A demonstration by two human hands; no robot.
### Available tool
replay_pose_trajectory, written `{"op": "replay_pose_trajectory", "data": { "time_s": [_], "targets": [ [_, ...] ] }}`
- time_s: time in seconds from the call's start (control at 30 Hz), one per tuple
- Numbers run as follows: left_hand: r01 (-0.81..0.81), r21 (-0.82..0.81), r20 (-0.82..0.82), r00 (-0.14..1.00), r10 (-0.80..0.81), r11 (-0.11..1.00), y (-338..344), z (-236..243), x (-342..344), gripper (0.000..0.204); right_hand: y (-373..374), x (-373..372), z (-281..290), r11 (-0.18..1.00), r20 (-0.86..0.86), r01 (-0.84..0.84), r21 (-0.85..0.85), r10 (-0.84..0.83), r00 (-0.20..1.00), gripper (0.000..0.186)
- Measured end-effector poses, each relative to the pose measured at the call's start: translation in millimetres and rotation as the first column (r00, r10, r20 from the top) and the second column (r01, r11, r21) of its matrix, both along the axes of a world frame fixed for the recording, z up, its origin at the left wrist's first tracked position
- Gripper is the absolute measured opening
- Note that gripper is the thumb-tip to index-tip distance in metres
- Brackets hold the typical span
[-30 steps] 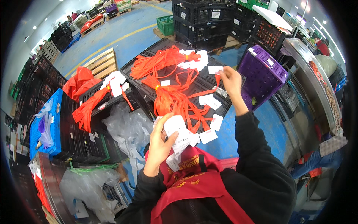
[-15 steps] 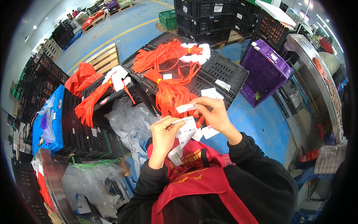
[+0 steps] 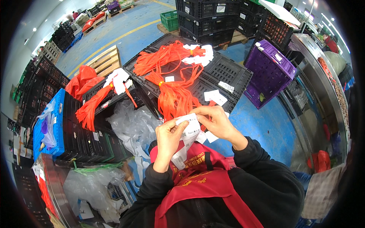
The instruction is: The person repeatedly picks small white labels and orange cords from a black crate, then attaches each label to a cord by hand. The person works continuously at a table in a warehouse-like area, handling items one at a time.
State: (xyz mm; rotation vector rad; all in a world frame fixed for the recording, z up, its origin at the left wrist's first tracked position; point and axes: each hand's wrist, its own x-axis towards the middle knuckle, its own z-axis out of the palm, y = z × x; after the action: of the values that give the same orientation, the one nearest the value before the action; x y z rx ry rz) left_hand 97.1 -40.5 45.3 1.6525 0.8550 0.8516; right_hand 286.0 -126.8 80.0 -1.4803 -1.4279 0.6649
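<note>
My left hand [image 3: 170, 138] pinches a long white strip of printed labels [image 3: 190, 129] hanging down over the red apron [image 3: 205, 178] I wear. Close against it, my right hand [image 3: 215, 123] is closed on the upper end of that label paper. Just beyond my hands, bundles of orange mesh strips [image 3: 175, 100] with white tags lie on black folded crates [image 3: 230, 68]. Another tagged bundle [image 3: 89, 114] hangs at the left, and a further one [image 3: 156, 59] lies at the back.
A purple crate [image 3: 266, 72] stands at the right beside a steel counter [image 3: 338, 106]. Left are a blue crate [image 3: 49, 125], crumpled plastic [image 3: 133, 125] and a wooden pallet [image 3: 104, 60]. Stacked crates [image 3: 205, 21] stand behind. Another person [image 3: 332, 47] is at the far right.
My right hand came from the right side with a small white label to the top of the strip in my left hand. The checked cloth at lower right shifted downward.
</note>
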Motion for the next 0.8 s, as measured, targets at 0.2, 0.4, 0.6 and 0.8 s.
{"op": "replay_pose_trajectory", "data": {
  "time_s": [0.2,0.4,0.6,0.8],
  "targets": [
    [-0.034,-0.027,0.005,0.999,0.034,0.999,-2.0,1.4,-0.1,0.022,3.2,-1.4,-2.4,0.977,0.119,-0.024,0.212,-0.002,0.993,0.017],
    [0.019,0.054,0.018,1.0,-0.02,0.998,7.4,-7.8,-10.9,0.026,8.3,-0.7,-7.5,0.946,-0.255,0.239,0.22,-0.181,0.95,0.007],
    [-0.177,-0.098,0.212,0.958,0.194,0.979,27.3,-0.9,-37.7,0.049,4.5,38.2,-8.8,0.911,0.186,0.114,0.396,-0.201,0.962,0.007],
    [-0.227,-0.078,0.332,0.912,0.24,0.971,10.9,10.8,-30.0,0.046,-2.6,35.2,-15.5,0.822,0.562,-0.546,0.161,0.378,0.736,0.015]
  ]
}}
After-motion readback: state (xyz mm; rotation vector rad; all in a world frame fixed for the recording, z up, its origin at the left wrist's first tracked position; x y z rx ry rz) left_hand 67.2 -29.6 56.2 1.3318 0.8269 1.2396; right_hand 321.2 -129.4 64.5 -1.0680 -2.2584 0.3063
